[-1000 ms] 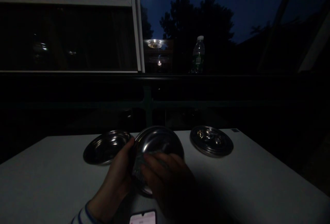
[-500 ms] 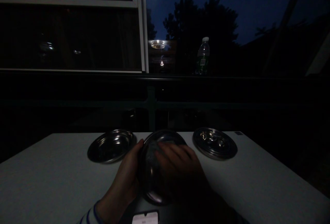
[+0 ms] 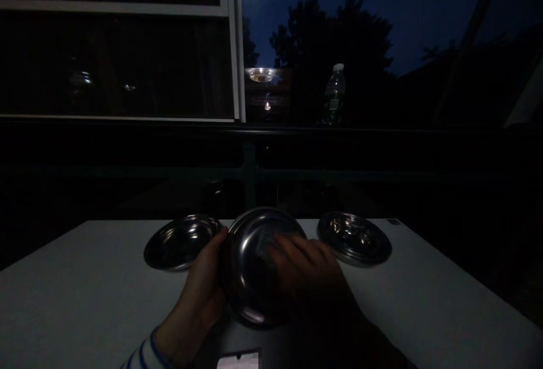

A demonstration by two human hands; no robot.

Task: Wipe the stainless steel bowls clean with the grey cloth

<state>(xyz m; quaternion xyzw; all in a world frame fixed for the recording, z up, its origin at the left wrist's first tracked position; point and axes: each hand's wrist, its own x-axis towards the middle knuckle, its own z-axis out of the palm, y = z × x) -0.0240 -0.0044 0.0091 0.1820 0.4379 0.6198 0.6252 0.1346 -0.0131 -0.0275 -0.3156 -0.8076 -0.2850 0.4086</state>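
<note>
A shiny round metal plate [image 3: 250, 270] is held tilted above the near middle of the table. My left hand [image 3: 206, 278] grips its left rim, thumb on top and the other fingers mostly hidden. Over the plate's right part lies my right hand [image 3: 307, 267], fingers bent and pressed against the metal. A dim greyish cloth [image 3: 270, 240] shows at those fingertips; most of it is hidden by the hand and the dark.
Another metal plate [image 3: 182, 243] lies at the left on the white table [image 3: 106, 301]. Stacked metal plates [image 3: 354, 239] lie at the right. A phone [image 3: 238, 360] is at the near edge. Beyond, a plastic bottle [image 3: 334, 96] stands on a ledge by the window.
My right hand and the cloth have slid to the right across the plate. The held plate has shifted slightly up and left with my left hand, showing more of its surface.
</note>
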